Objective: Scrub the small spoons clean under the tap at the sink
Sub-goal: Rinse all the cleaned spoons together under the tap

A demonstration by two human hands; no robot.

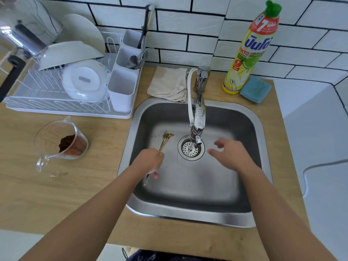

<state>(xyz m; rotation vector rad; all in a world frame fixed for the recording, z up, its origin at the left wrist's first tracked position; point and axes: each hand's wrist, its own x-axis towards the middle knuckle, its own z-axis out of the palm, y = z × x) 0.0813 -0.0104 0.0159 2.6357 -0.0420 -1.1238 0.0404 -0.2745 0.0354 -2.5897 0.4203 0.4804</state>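
The left hand [150, 160] grips a bundle of small gold spoons [165, 140] by the handles, fingers curled round them; the bowls fan out beyond the knuckles toward the back of the sink [222, 218] (the exact count is unclear, roughly four or five, as they overlap). Something silver and pink juts from the underside of that fist; what it is cannot be told. The right hand [230, 151] holds nothing, its fingers spread and loosely bent, hovering just right of the drain strainer [191, 147]. Between the two hands one tap [198, 117] runs a thin stream into the drain; the spoons lie left of the stream, not under it. Farther out: one folded cloth [168, 84], one bottle of dish soap [250, 49] and one blue sponge [255, 89] behind the basin, one dish rack [62, 108] and one glass measuring jug [60, 144] holding brown powder beyond the left hand.
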